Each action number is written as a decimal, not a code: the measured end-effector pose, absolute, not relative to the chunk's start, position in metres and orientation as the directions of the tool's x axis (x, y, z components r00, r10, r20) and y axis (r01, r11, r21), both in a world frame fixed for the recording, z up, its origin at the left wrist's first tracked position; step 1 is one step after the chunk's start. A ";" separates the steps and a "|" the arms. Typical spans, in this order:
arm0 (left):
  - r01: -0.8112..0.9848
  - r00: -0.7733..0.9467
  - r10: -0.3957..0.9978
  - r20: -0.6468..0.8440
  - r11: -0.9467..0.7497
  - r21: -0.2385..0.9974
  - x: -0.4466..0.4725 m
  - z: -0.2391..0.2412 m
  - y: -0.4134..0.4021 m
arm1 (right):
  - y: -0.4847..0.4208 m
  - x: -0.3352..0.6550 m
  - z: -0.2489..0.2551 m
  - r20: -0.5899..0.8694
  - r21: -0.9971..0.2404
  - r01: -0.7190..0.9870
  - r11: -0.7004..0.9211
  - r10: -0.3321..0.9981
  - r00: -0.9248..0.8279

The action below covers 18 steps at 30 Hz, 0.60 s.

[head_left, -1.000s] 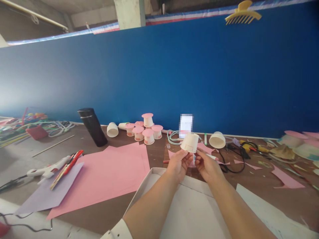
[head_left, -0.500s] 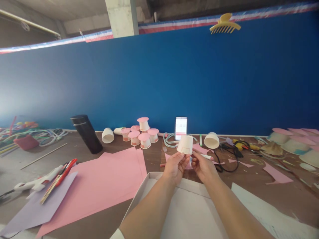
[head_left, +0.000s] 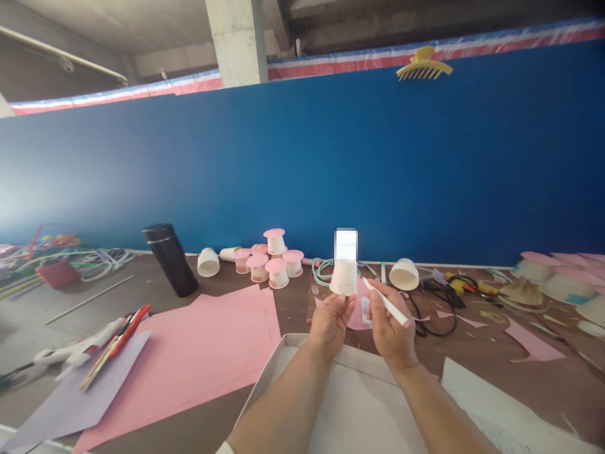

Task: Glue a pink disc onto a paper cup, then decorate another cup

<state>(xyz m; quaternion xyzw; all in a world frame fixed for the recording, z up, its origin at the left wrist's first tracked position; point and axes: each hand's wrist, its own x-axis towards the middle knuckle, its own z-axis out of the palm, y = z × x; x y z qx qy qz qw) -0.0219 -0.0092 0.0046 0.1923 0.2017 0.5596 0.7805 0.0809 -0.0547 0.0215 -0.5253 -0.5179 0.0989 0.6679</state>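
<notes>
Above the cluttered brown counter (head_left: 295,306), the left hand (head_left: 331,318) pinched an upturned paper cup (head_left: 343,277) at its twelve o'clock, while the right hand (head_left: 390,325), at three o'clock, gripped a pen (head_left: 385,302) just beside the cup, seemingly the marking step, which would need the cup held steady.

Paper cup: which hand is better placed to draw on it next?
Probably right. The right hand holds the pen, its tip close to the paper cup; the left hand is busy holding that cup upside down by its rim.
</notes>
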 end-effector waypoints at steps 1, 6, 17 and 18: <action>-0.798 0.292 0.953 -0.085 0.292 0.527 -0.022 0.004 -0.009 | -0.055 0.079 0.021 0.609 -0.783 0.442 0.437 0.684 0.403; -0.790 0.309 0.951 -0.034 0.276 0.547 -0.021 0.001 -0.008 | -0.054 0.075 0.019 0.698 -0.656 0.608 0.447 0.665 0.265; -0.749 0.344 0.938 0.035 0.252 0.613 -0.020 -0.003 -0.010 | -0.050 0.074 0.014 0.708 -0.604 0.678 0.420 0.674 0.213; -0.748 0.347 0.937 0.034 0.255 0.613 -0.020 -0.002 -0.010 | -0.050 0.074 0.014 0.705 -0.603 0.682 0.413 0.677 0.214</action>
